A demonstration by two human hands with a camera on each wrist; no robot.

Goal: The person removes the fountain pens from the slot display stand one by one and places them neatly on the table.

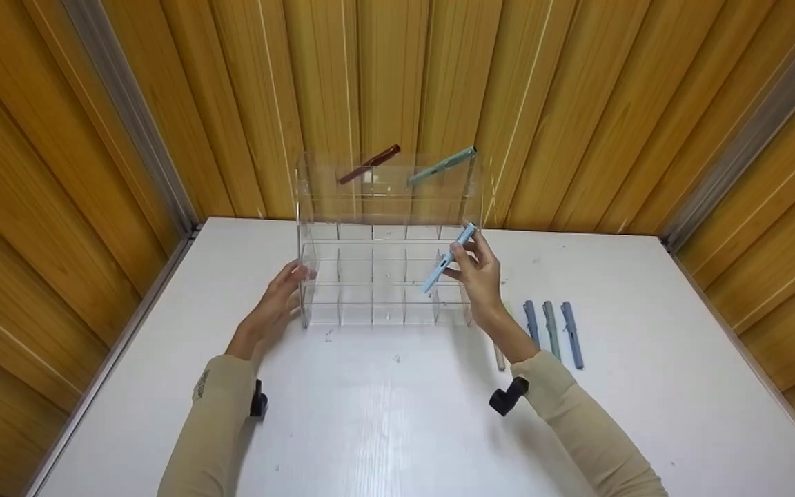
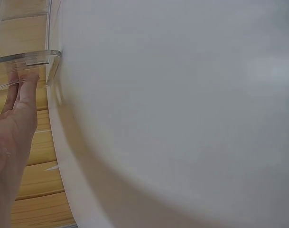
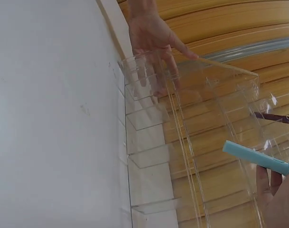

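A clear acrylic display rack [image 1: 388, 304] with several divided compartments stands on the white table. My right hand [image 1: 482, 273] pinches a light blue capped pen [image 1: 447, 259] between thumb and fingers, tilted in front of the rack's right part. The same pen [image 3: 256, 157] crosses in front of the clear tiers in the right wrist view. My left hand [image 1: 280, 290] touches the rack's left side with its fingers extended; through the clear panel, its fingers [image 3: 170, 66] show in the right wrist view. On the top tier lean a dark red pen [image 1: 370, 163] and a green pen [image 1: 443, 166].
Right of the rack lie a dark blue pen [image 1: 531, 322], a green pen [image 1: 551, 330] and a blue pen [image 1: 572, 335]. A beige pen [image 1: 499, 357] is partly hidden by the right forearm. Behind the table [image 1: 370, 414] rises a wood-patterned wall [image 1: 390, 76].
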